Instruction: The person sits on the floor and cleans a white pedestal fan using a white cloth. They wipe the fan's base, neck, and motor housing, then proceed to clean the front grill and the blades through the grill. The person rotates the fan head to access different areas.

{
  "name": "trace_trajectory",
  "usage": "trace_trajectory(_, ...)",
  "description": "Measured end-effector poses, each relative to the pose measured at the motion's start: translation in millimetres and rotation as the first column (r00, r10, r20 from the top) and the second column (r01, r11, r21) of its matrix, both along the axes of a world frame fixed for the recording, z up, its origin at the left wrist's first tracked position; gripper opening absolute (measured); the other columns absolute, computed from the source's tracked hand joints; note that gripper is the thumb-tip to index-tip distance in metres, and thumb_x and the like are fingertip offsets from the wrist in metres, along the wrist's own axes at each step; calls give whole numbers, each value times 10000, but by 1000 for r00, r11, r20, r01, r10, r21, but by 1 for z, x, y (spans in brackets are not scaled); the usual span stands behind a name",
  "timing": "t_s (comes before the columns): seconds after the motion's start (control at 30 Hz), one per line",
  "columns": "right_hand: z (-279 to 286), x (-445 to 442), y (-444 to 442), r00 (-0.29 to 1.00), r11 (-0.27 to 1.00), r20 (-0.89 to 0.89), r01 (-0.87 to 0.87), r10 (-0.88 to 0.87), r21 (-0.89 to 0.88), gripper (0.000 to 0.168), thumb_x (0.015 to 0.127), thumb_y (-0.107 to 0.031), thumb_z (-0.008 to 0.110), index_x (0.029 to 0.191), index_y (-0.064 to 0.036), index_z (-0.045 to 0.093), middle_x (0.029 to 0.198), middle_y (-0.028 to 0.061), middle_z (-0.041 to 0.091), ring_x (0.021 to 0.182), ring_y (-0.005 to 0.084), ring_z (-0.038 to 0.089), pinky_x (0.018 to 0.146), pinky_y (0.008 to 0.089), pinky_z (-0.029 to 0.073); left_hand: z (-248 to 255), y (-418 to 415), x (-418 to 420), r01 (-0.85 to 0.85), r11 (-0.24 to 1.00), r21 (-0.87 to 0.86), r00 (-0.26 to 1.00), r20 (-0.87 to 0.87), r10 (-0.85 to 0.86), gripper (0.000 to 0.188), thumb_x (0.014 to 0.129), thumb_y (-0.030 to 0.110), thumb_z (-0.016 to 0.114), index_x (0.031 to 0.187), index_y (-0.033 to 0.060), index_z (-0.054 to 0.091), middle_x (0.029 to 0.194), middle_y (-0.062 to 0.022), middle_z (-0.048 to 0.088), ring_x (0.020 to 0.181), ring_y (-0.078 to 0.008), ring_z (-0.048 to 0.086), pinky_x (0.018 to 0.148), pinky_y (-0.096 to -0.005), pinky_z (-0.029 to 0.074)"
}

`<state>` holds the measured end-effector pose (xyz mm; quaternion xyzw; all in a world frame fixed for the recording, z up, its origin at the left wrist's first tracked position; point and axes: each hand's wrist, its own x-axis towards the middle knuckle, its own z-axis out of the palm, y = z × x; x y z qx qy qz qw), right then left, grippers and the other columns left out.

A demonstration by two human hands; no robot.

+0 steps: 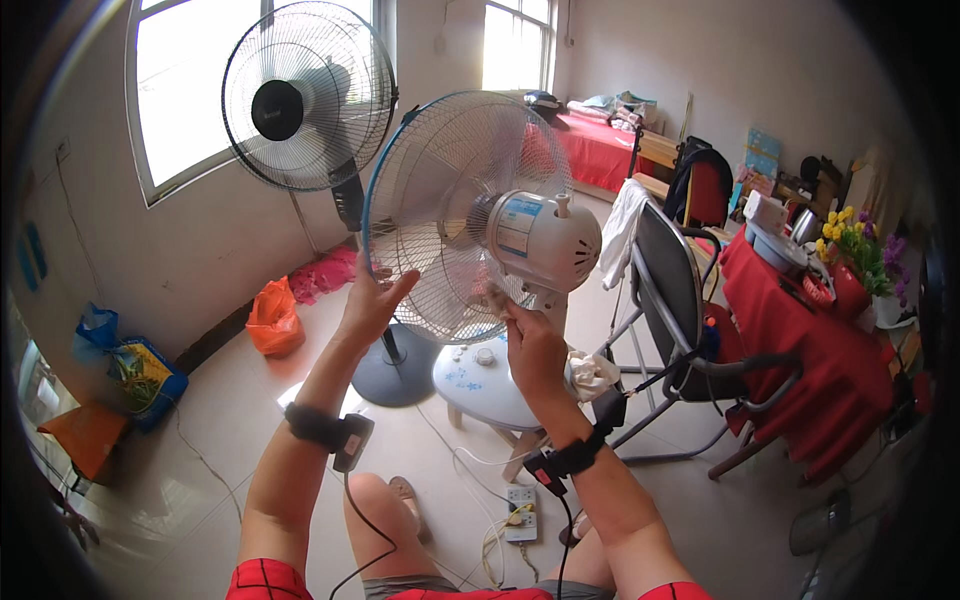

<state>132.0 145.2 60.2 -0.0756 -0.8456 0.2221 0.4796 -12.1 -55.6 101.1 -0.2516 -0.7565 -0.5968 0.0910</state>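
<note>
An electric fan [546, 240] with a white motor housing faces away from me, its wire guard [450, 172] edged by a blue rim. The guard's lower left edge is in my left hand [367, 304], fingers partly hidden by the wires and thumb spread on my side. My right hand [536, 345] pinches a small greyish cloth [496, 298] against the lower back of the guard, beneath the motor. Below the guard, the fan's white base [480, 375] has a knob, blue flower prints and rests on a wooden stool [517, 454]. A crumpled pale cloth [592, 373] lies at the base's right side.
A black pedestal fan [277, 110] stands behind, by the window. At right are a folding chair [667, 262] and a red-covered table [810, 367] bearing flowers. A power strip [521, 514] and cables lie near my feet. An orange bag [275, 319] sits on the floor.
</note>
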Motion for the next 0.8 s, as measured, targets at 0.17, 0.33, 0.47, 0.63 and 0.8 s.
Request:
trace_trajectory(0.17, 108, 39, 13, 975, 843, -102, 222, -198, 489, 330, 771, -94, 656, 1094, -159, 685, 900, 3, 646, 779, 219, 648, 684, 324, 533, -10, -5, -4, 4, 999, 40, 1000, -10, -3, 1021, 762, 480, 766, 1451, 18, 170, 1148, -226, 518, 961, -254, 608, 807, -356, 507)
trace_trajectory(0.33, 185, -6, 43, 955, 631, -88, 254, -283, 733, 146, 788, -123, 589, 842, -148, 723, 815, 57, 648, 771, 232, 641, 692, 375, 509, -7, -5, -1, -53, 999, -8, 998, -38, 53, 1016, 762, 490, 762, 1450, 20, 181, 1130, -236, 526, 1011, -306, 582, 866, -394, 482)
trace_trajectory(0.47, 211, -47, 36, 783, 444, 86, 255, -616, 859, 173, 824, -146, 563, 828, -158, 735, 822, 31, 705, 814, 219, 681, 669, 351, 508, -3, -2, 2, -30, 1000, -4, 999, -19, 30, 976, 776, 434, 767, 1438, -8, 202, 1154, -196, 537, 1004, -243, 569, 874, -348, 467)
trace_trajectory(0.63, 217, -66, 9, 698, 507, 263, 167, -667, 846, 188, 850, -156, 560, 865, -157, 748, 894, 57, 726, 848, 184, 703, 645, 335, 521, 4, -3, 10, 21, 999, 28, 999, 42, -22, 1004, 765, 476, 760, 1443, 10, 184, 1222, -284, 517, 1113, -344, 557, 912, -417, 463)
trace_trajectory(0.8, 193, -60, -9, 728, 416, 209, 113, -653, 902, 123, 803, -172, 636, 852, -155, 748, 870, 49, 718, 847, 217, 684, 682, 308, 524, 1, -5, 11, -25, 999, 28, 1000, -13, 25, 997, 758, 488, 759, 1429, -12, 215, 1156, -262, 534, 1051, -334, 567, 886, -409, 467)
